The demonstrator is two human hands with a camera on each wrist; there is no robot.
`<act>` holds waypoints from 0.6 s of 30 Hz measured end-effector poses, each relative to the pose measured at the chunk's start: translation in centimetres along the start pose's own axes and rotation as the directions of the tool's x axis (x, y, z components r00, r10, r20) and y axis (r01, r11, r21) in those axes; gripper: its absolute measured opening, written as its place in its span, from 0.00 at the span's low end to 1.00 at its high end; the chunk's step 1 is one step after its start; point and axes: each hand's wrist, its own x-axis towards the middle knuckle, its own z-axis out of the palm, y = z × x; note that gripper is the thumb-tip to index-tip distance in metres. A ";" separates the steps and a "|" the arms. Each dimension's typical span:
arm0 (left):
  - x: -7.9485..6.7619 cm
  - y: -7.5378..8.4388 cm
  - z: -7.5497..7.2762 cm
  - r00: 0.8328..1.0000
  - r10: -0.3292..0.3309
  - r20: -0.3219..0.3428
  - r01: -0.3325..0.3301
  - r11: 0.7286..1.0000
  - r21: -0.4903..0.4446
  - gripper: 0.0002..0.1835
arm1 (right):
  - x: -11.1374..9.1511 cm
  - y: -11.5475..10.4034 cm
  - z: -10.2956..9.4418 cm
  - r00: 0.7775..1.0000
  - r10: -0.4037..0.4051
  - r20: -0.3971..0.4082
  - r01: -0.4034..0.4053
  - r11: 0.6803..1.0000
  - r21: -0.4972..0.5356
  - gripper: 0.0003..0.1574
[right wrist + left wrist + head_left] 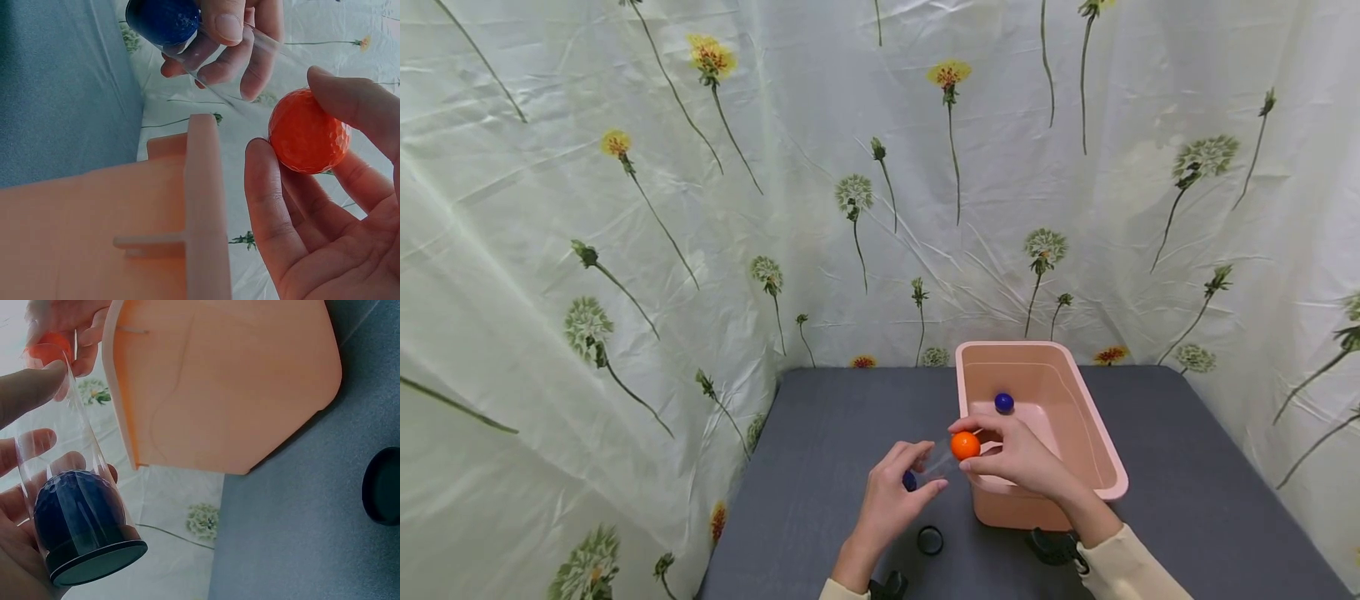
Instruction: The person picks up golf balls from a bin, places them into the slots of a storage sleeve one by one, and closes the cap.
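Note:
My left hand (883,504) grips a clear plastic tube (87,437), its fingers and thumb curled around the wall. A dark blue golf ball (78,503) sits inside at the tube's lower end, which a black cap (103,561) closes. An orange golf ball (309,131) is pinched between the thumb and fingers of my right hand (1022,457). That ball is right at the tube's other end, overlapping its mouth in the left wrist view. Both hands are over the near left side of a pink bin (1097,425).
Inside the bin lies another blue ball (1003,403). A loose round black cap (929,541) rests on the dark grey table (842,425), in front of the bin and close to the left hand. Behind the table hangs a flower-printed curtain (880,250).

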 end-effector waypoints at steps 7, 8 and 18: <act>0.0 0.0 0.2 1.000 -0.011 0.004 0.011 1.000 -0.010 0.27 | 0.1 0.2 0.1 1.000 0.006 0.018 -0.007 0.999 0.039 0.26; 0.0 0.0 0.2 1.000 -0.007 0.002 0.007 1.000 -0.012 0.27 | 0.1 0.2 0.0 1.000 0.009 0.021 -0.010 0.999 0.052 0.26; -0.1 0.1 0.5 0.998 -0.063 0.013 0.064 0.997 -0.037 0.27 | 0.0 0.6 -0.2 1.000 -0.014 0.025 0.013 0.998 0.057 0.25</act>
